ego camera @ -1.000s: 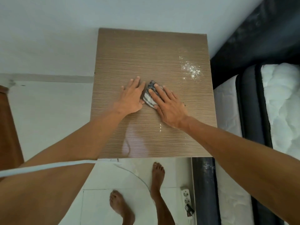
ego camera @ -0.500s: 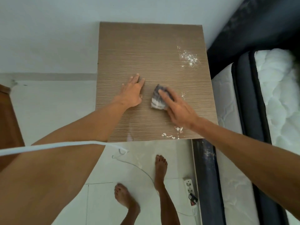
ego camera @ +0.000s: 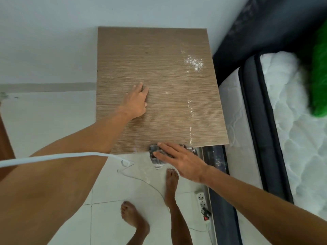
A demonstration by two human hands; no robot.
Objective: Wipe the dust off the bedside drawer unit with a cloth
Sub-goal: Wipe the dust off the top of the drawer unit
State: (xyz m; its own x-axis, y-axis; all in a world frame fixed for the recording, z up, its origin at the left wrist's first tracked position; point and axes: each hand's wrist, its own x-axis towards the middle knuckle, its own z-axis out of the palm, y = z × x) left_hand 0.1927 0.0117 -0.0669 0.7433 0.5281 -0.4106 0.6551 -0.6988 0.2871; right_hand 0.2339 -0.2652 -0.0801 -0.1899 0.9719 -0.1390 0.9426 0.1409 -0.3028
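Observation:
The bedside drawer unit (ego camera: pixel 159 55) shows its brown wood-grain top from above. A patch of white dust (ego camera: pixel 193 63) lies near its far right corner, and a thin dust streak (ego camera: pixel 190 112) runs down toward the front edge. My left hand (ego camera: pixel 137 101) rests flat on the middle of the top, fingers apart. My right hand (ego camera: pixel 178 159) presses a grey striped cloth (ego camera: pixel 154 156) at the unit's front edge, the cloth hanging partly over it.
A mattress (ego camera: pixel 292 138) with a dark border stands close on the right, a green object (ego camera: pixel 320 76) on it. On the white tiled floor lie a power strip (ego camera: pixel 202 202) and a thin cable (ego camera: pixel 141 181). My bare feet stand below the unit. A white wall is behind.
My right hand has dragged the cloth from the middle of the top toward me to the front edge. The dust pile that lay at the front edge is gone. The left hand stayed put.

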